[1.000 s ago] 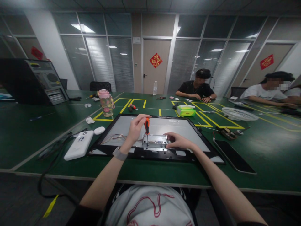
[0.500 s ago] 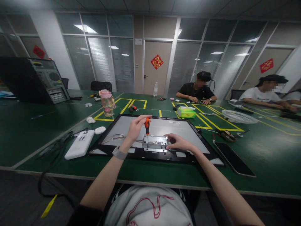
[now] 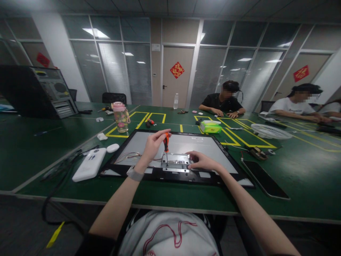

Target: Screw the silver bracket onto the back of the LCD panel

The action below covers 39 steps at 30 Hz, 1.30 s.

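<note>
Your left hand (image 3: 154, 145) closes its fingers round the top of the screwdriver (image 3: 166, 141), which stands upright with its shaft at the bracket's (image 3: 176, 161) 9 o'clock side. Your right hand (image 3: 204, 161) pinches the bracket's 3 o'clock end between thumb and fingers. The bracket lies on the panel (image 3: 213, 145), toward its 6 o'clock edge. Around the panel: phone (image 3: 263, 179), 4 o'clock; bottle (image 3: 121, 117), 10 o'clock.

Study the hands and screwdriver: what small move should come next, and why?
Probably a slight twist of the screwdriver by the left hand gripping it: its shaft stands nearly upright at the metal bracket, and the right hand sits against the bracket's right end.
</note>
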Each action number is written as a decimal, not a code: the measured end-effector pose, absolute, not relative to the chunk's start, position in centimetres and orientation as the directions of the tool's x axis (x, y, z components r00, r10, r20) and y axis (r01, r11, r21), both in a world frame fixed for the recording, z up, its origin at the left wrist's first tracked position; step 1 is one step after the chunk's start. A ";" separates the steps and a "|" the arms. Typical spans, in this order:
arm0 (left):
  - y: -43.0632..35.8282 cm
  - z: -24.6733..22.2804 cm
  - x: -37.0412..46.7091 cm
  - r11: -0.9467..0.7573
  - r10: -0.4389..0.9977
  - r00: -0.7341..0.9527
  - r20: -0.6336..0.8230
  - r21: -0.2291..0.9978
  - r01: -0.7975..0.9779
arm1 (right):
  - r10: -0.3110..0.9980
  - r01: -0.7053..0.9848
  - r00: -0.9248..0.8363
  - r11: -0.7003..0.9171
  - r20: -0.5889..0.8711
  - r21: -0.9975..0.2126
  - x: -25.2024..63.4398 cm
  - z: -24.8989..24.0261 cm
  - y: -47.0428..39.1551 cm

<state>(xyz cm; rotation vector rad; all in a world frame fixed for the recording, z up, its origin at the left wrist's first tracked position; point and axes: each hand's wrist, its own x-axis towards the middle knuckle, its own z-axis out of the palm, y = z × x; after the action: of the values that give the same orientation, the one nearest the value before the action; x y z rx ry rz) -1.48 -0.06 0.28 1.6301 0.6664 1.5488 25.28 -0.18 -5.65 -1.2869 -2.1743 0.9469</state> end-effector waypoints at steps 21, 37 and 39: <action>-0.5 0.4 -1.2 -0.630 0.775 0.037 0.631 0.776 -0.029 | 0.880 0.591 -0.473 0.351 0.040 -0.726 25.2 -5.5 -0.2; -1.1 0.6 -1.3 -0.694 0.720 0.074 0.690 0.718 0.053 | 0.879 0.574 -0.474 0.346 0.044 -0.742 25.2 -5.7 -0.2; -1.1 0.7 -1.3 -0.636 0.762 0.115 0.637 0.770 -0.052 | 0.880 0.573 -0.473 0.349 0.049 -0.741 25.3 -5.8 -0.1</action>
<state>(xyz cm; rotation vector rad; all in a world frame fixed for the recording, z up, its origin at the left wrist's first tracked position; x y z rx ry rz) -1.28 -1.05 0.72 1.7436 0.6943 1.5919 25.28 -0.13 -5.83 -1.2678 -2.1746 0.9284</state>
